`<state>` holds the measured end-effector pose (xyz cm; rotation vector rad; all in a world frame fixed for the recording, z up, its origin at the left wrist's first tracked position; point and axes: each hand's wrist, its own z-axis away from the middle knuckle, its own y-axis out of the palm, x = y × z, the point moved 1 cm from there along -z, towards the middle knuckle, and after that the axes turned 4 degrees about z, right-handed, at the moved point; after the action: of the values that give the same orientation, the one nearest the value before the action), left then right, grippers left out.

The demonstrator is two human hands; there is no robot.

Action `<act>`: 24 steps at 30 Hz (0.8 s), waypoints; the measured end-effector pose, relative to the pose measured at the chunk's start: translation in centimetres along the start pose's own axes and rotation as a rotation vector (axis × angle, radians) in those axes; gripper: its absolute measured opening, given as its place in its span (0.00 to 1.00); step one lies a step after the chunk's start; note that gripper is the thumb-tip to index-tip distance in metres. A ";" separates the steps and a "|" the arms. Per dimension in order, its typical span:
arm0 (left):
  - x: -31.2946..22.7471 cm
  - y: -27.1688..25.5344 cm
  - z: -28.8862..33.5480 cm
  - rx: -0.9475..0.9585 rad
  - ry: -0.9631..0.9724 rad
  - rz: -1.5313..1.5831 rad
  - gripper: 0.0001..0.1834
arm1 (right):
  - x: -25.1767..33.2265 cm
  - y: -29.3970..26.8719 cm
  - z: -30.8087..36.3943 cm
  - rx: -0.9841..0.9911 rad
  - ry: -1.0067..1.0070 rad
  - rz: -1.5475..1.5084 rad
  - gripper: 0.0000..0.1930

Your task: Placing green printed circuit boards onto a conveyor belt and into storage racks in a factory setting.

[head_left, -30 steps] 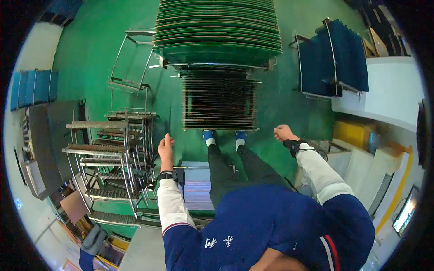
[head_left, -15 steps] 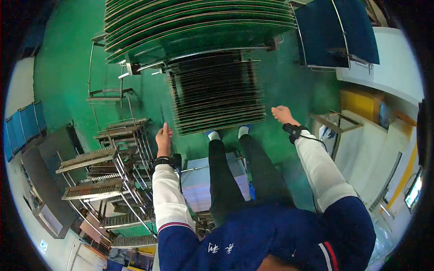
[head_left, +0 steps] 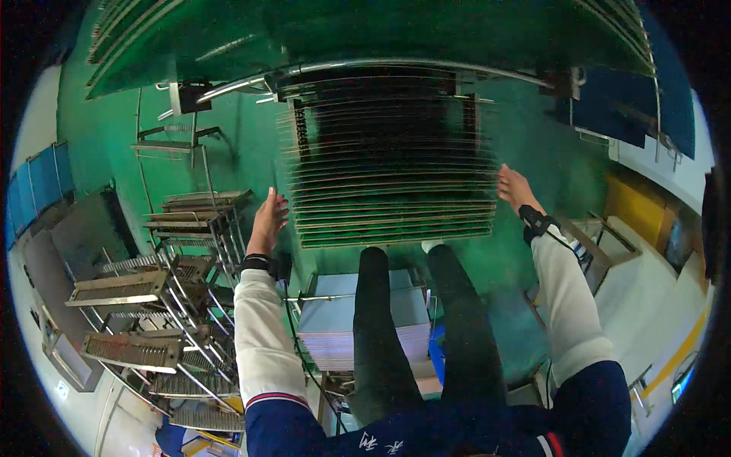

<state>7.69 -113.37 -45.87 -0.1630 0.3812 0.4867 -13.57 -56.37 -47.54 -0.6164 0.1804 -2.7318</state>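
A low stack of thin green panels (head_left: 392, 217), evenly spaced with brownish edges, stands upright in rows in front of my legs. My left hand (head_left: 268, 218) is beside the stack's left edge with a small gap, thumb raised and fingers loosely bent, holding nothing. At the right edge is my right hand (head_left: 518, 188), its bent fingertips close to the panel ends; whether they touch cannot be made out. That hand looks open too. The far part of the stack lies in dark shade.
Beyond the stack, a metal bar (head_left: 343, 68) crosses below a big rack of green panels (head_left: 365, 34). Metal slotted racks (head_left: 126, 289) crowd the left. Pale stacked sheets (head_left: 331, 316) are by my legs. At right stand a wooden-edged frame (head_left: 609, 244) and blue panels (head_left: 670, 114).
My hands have moved farther apart, to either side of the panel stack. The stack and the big rack beyond appear larger and closer in view.
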 end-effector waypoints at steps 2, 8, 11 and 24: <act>-0.1 0.5 -1.4 0.033 -0.009 -0.024 0.42 | -0.1 0.5 -1.4 -0.017 0.012 -0.047 0.24; 0.4 0.9 -5.4 0.199 -0.056 0.031 0.42 | -0.4 1.0 -3.8 0.025 -0.043 0.057 0.25; 0.9 0.3 -7.2 0.256 -0.099 0.079 0.42 | 0.4 1.3 -3.9 0.068 -0.080 0.190 0.21; -1.2 2.6 -7.2 0.109 -0.165 0.157 0.15 | 0.3 -1.0 -5.9 0.235 -0.005 0.168 0.22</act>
<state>3.20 -113.28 -52.14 0.0135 0.2586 0.6280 -16.65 -55.25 -52.55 -0.5165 -0.0854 -2.5396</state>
